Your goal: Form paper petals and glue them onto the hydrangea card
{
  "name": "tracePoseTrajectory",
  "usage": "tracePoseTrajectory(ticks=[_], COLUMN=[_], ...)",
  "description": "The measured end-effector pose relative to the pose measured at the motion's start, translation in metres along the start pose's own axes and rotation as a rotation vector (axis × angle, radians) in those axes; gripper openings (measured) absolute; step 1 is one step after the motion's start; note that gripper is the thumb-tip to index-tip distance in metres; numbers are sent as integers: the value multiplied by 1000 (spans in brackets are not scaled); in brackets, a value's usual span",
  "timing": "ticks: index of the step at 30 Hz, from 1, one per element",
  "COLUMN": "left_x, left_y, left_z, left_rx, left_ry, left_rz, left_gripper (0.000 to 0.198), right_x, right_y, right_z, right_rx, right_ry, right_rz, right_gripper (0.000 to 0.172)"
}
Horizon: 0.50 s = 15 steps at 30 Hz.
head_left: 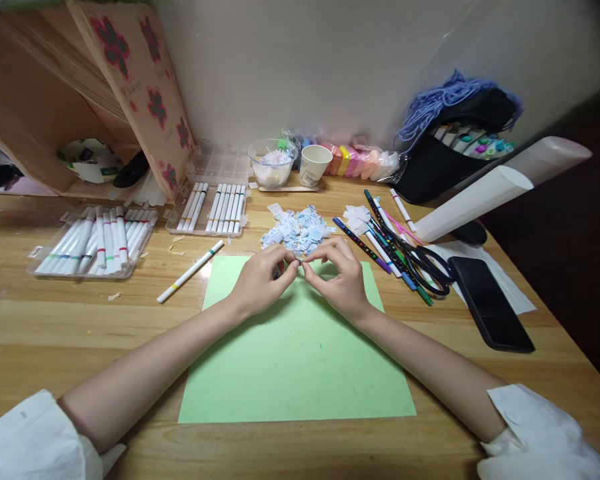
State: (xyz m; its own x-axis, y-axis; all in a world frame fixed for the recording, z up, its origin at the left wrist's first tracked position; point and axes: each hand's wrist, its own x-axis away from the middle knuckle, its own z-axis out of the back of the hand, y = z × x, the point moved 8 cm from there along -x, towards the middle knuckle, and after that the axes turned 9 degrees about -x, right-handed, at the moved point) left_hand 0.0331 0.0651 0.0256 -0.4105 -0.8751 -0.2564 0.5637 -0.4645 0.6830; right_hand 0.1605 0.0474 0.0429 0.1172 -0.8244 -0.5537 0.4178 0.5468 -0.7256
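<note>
Both hands meet over the far edge of a light green paper sheet (295,360) lying on the wooden table. My left hand (261,279) and my right hand (339,277) are closed in pinches, fingertips touching around something tiny at the centre that I cannot make out. Just beyond them lies a heap of small blue-and-white paper scraps (296,230).
Two clear trays of white markers (97,240) (215,208) and a loose marker (190,271) lie left. A plastic bowl (271,162), paper cup (314,164) and clay packs stand at the back. Pens, black scissors (427,267), a phone (490,303) and rolled paper (473,200) lie right.
</note>
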Motion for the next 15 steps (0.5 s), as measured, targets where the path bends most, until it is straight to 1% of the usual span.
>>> tracePoseTrajectory(ticks=[6, 15], left_x=[-1, -1], left_y=[-4, -7], left_z=[0, 0], left_rx=[19, 40], left_ry=[-2, 7], left_rz=[35, 50], left_gripper=[18, 18], right_x=[-1, 0], right_y=[-5, -4], right_z=[-5, -6], right_rx=[37, 50], right_ry=[-39, -57], right_rz=[52, 49], right_gripper=[10, 9])
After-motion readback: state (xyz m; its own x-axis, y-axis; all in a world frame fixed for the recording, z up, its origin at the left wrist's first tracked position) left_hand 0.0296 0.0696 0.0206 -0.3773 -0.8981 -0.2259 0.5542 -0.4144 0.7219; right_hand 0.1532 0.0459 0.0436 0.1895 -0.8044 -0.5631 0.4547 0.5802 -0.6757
